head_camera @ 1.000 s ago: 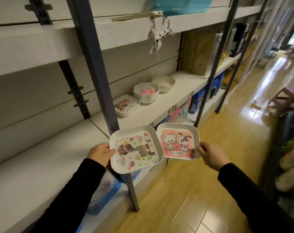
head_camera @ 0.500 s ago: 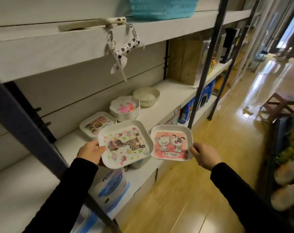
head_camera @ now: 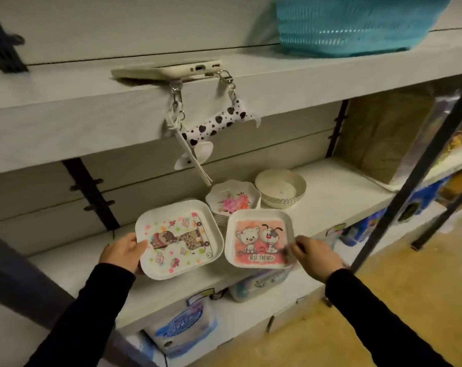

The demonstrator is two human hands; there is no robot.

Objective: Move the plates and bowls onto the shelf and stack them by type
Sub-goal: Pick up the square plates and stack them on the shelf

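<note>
A person in black sleeves holds two square plates over a white shelf (head_camera: 330, 186) at the centre of the frame. The left hand (head_camera: 124, 251), lower left of centre, pinches the left rim of a giraffe plate (head_camera: 178, 242), thumb on top and fingers curled beneath. The right hand (head_camera: 316, 251), lower right of centre, grips the lower right corner of a pink plate (head_camera: 259, 239) printed with a kitten, a puppy and the words "BEST FRIENDS"; its fingers are closed on the rim, though motion blur hides the exact hold. The two plates sit side by side, edges nearly touching, both tilted toward the camera above the front part of the shelf.

Just behind them, on the same shelf, stands a stack of scalloped flower plates (head_camera: 232, 198), partly covered by the two held plates. To its right, just beside it, is a stack of plain cream bowls (head_camera: 280, 188). The edge of another square plate shows behind the giraffe plate's upper rim; what it rests on cannot be told.

On the shelf above, in the upper middle of the frame, lies a phone (head_camera: 169, 71) in a cream case, its heart-spotted strap (head_camera: 214, 124) hanging over the edge. A turquoise basket (head_camera: 351, 27) fills the upper right. Packaged goods (head_camera: 182, 327) crowd the lower shelf at the bottom centre.
</note>
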